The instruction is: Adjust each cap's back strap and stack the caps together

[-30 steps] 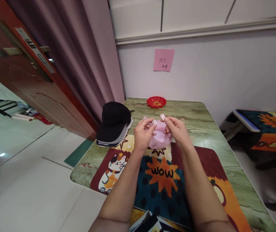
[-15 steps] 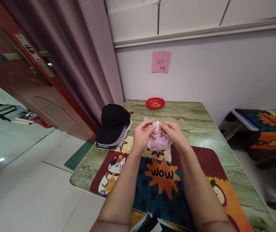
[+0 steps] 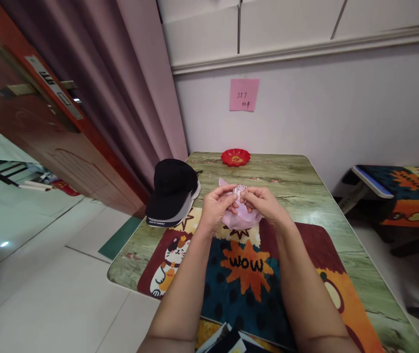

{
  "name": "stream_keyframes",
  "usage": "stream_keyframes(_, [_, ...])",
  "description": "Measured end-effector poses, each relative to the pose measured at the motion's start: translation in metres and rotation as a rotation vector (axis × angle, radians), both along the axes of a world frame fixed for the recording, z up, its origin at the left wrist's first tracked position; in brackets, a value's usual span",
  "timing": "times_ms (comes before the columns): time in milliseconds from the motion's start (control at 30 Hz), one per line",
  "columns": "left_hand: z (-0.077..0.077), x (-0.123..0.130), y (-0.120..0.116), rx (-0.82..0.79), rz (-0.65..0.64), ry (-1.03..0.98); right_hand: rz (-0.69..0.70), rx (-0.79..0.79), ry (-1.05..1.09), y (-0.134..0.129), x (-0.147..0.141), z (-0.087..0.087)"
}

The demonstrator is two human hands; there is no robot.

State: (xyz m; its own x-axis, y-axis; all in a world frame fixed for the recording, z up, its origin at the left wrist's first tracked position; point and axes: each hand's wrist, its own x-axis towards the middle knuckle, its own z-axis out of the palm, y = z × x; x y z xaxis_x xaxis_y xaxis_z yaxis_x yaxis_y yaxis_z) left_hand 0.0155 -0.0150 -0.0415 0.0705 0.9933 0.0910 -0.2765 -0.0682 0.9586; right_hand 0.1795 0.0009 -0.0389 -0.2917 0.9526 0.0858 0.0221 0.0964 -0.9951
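A pink cloth item, seemingly a cap [image 3: 241, 219], lies on the table at the top edge of the colourful mat. Over its far side, my left hand [image 3: 217, 205] pinches a small buckle [image 3: 237, 190] at the cap's strap. My right hand [image 3: 262, 200] is closed just to the right, its thumb and fingertips pressed on the strap beside the buckle. The two hands nearly touch, and they hide part of the cap.
A black cap [image 3: 172, 191] rests at the table's left edge. Toward the back stands a red scalloped dish [image 3: 235, 157]. The patterned mat [image 3: 246, 294] lies under my forearms. A pink note [image 3: 243, 95] is on the wall.
My right hand has shifted slightly left, closer to my left hand. The buckle has turned a little, and its strap end with dots now shows between the fingers.
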Motion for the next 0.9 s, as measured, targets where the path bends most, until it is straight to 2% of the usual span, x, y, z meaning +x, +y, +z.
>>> stream_keyframes(267, [-0.002, -0.004, -0.002, 0.008, -0.018, 0.035, 0.035, 0.043, -0.043, -0.003, 0.003, 0.005])
stream_keyframes(500, [-0.005, -0.008, -0.002, 0.035, -0.028, 0.092, 0.005, 0.040, 0.034, -0.006, -0.001, 0.010])
stream_keyframes(900, [-0.007, -0.010, -0.002, 0.053, -0.031, 0.120, 0.029, 0.065, 0.033, -0.007, -0.001, 0.011])
